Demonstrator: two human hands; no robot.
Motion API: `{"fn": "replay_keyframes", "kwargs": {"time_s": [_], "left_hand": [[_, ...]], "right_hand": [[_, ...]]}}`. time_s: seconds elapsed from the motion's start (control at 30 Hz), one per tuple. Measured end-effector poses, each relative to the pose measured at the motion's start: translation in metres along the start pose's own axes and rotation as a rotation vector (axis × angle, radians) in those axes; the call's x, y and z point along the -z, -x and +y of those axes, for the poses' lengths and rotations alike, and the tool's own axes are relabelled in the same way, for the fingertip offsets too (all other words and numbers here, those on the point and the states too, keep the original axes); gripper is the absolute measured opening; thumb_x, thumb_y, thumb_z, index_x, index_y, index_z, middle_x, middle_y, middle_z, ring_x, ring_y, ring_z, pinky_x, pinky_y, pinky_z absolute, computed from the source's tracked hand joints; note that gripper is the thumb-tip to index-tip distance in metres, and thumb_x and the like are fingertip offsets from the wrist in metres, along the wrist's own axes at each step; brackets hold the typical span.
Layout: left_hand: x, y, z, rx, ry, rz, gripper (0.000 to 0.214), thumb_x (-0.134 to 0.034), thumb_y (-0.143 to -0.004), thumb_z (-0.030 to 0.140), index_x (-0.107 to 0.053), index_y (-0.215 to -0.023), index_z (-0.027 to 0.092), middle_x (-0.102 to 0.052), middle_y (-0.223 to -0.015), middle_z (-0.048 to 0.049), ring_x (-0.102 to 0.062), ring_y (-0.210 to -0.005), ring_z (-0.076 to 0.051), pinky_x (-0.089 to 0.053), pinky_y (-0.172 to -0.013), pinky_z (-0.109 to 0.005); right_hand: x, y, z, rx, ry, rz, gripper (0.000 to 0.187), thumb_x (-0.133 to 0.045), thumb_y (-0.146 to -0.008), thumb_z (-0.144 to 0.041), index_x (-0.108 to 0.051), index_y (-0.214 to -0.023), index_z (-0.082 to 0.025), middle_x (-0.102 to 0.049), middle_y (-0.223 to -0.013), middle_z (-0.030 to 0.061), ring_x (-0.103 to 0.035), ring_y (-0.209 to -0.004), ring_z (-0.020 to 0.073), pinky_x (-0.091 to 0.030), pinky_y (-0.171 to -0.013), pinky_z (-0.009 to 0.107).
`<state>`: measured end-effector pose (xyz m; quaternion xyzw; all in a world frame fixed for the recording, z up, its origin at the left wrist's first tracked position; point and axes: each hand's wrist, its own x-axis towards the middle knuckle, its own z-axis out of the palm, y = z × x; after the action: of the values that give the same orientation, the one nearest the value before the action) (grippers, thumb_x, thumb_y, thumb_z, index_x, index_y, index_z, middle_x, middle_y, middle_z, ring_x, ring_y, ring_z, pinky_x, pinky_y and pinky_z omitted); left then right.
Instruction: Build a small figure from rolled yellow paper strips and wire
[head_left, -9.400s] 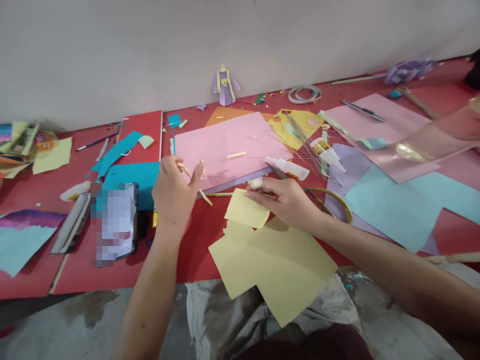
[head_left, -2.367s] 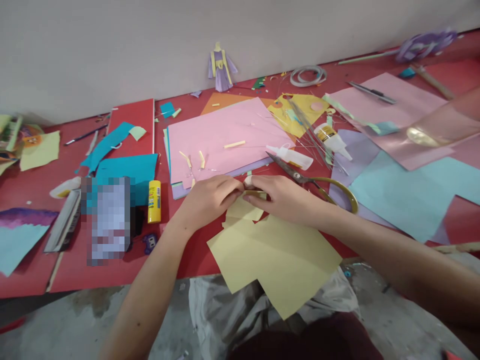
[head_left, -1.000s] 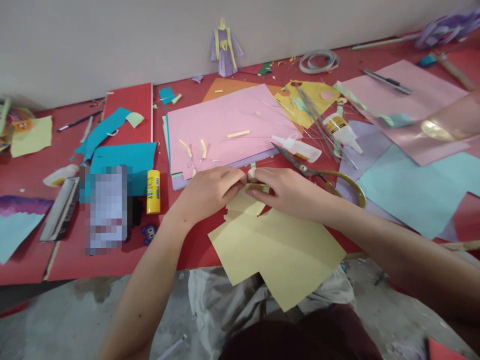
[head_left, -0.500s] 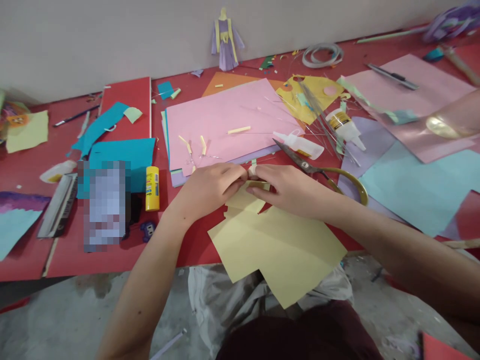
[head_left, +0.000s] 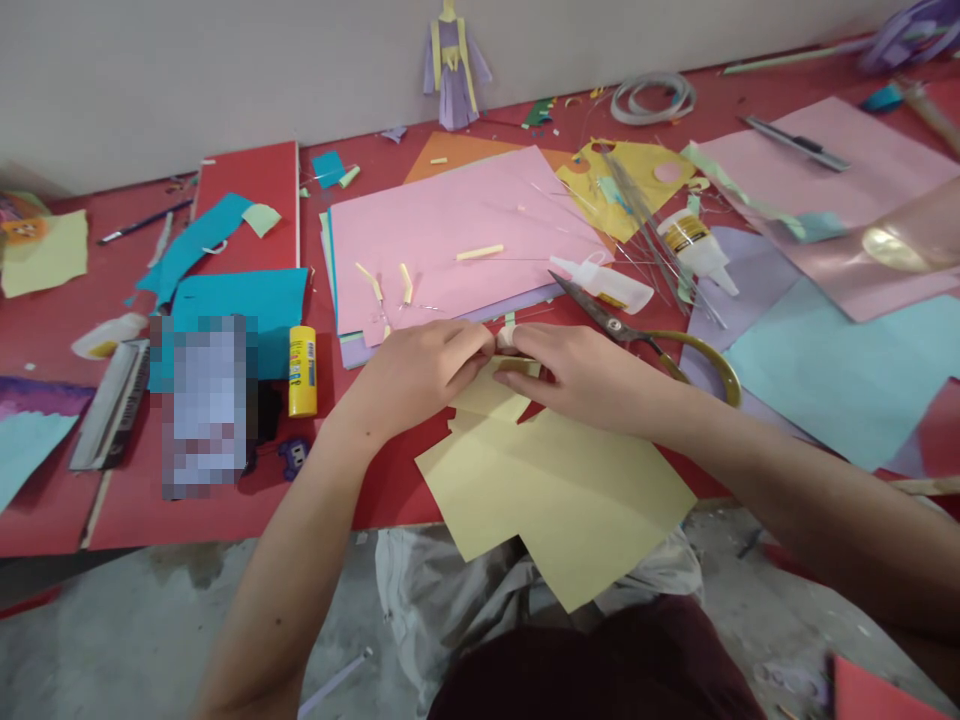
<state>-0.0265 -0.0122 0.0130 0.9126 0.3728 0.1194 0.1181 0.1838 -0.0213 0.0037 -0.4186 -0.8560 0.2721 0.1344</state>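
My left hand (head_left: 435, 365) and my right hand (head_left: 577, 365) meet at the middle of the red table, fingertips pinched close together. Between them is a small piece of pale yellow paper (head_left: 491, 393), its upper edge hidden by my fingers. Below, a larger cut sheet of yellow paper (head_left: 559, 490) hangs over the table edge toward my lap. Open-bladed scissors (head_left: 615, 328) lie just beyond my right hand. On the pink paper (head_left: 450, 215) ahead rest a small yellow paper roll (head_left: 480, 253) and two bent yellow pieces on wires.
A glue stick (head_left: 302, 372) stands left of my left forearm, near a blurred-out rectangular object (head_left: 206, 400). Glue bottles (head_left: 604, 283) and thin wires (head_left: 649, 225) lie to the right. A paper doll (head_left: 454, 75) leans on the wall. Another person's forearm (head_left: 911, 240) reaches in at right.
The view has shifted slightly, so the table items sit a little higher in the picture. Both hands keep nearly the same pinched pose over the yellow paper.
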Motion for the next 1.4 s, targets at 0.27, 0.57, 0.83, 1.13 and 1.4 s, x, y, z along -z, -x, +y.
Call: {"fn": "replay_keyframes", "kwargs": {"time_s": [0.27, 0.57, 0.83, 1.13, 1.4], "left_hand": [[0.0016, 0.0006, 0.0004, 0.011, 0.016, -0.008, 0.012, -0.051, -0.095, 0.022, -0.061, -0.101, 0.018, -0.069, -0.096, -0.003, -0.064, -0.085, -0.018, -0.044, -0.067, -0.028], [0.0007, 0.0003, -0.0002, 0.015, 0.017, -0.01, 0.012, -0.049, -0.096, 0.022, -0.06, -0.1, 0.019, -0.069, -0.096, -0.0034, -0.064, -0.084, -0.018, -0.044, -0.068, -0.028], [0.0011, 0.0005, 0.0005, 0.021, 0.02, -0.013, 0.012, -0.049, -0.096, 0.022, -0.059, -0.101, 0.02, -0.069, -0.097, -0.0028, -0.064, -0.086, -0.018, -0.044, -0.068, -0.028], [0.002, 0.0017, 0.0002, 0.023, 0.031, -0.019, 0.012, -0.047, -0.096, 0.022, -0.059, -0.101, 0.02, -0.068, -0.098, -0.004, -0.064, -0.088, -0.019, -0.046, -0.071, -0.029], [0.0028, 0.0014, 0.0006, 0.024, 0.054, -0.03, 0.013, -0.047, -0.096, 0.021, -0.059, -0.102, 0.02, -0.067, -0.099, -0.004, -0.063, -0.09, -0.018, -0.046, -0.073, -0.028]], "right_hand": [[-0.0002, 0.0, -0.0007, 0.007, 0.001, -0.013, 0.008, -0.051, -0.093, -0.026, -0.051, -0.093, -0.018, -0.06, -0.085, 0.0032, -0.058, -0.077, 0.0181, -0.036, -0.067, 0.028], [0.0014, 0.0001, -0.002, -0.005, 0.008, -0.022, 0.008, -0.052, -0.093, -0.026, -0.052, -0.094, -0.018, -0.061, -0.087, 0.0038, -0.059, -0.078, 0.0187, -0.037, -0.067, 0.028], [0.0009, 0.0006, -0.0019, 0.001, 0.019, -0.021, 0.009, -0.052, -0.093, -0.027, -0.052, -0.094, -0.018, -0.061, -0.087, 0.0036, -0.059, -0.078, 0.0186, -0.037, -0.067, 0.028], [0.0017, 0.0016, -0.002, 0.005, 0.021, -0.032, 0.009, -0.051, -0.094, -0.027, -0.052, -0.094, -0.018, -0.062, -0.088, 0.0041, -0.059, -0.079, 0.0191, -0.036, -0.068, 0.029], [0.0015, 0.0006, -0.0027, 0.014, 0.032, -0.03, 0.008, -0.051, -0.093, -0.026, -0.052, -0.093, -0.018, -0.061, -0.086, 0.0039, -0.059, -0.078, 0.019, -0.035, -0.067, 0.028]]}}
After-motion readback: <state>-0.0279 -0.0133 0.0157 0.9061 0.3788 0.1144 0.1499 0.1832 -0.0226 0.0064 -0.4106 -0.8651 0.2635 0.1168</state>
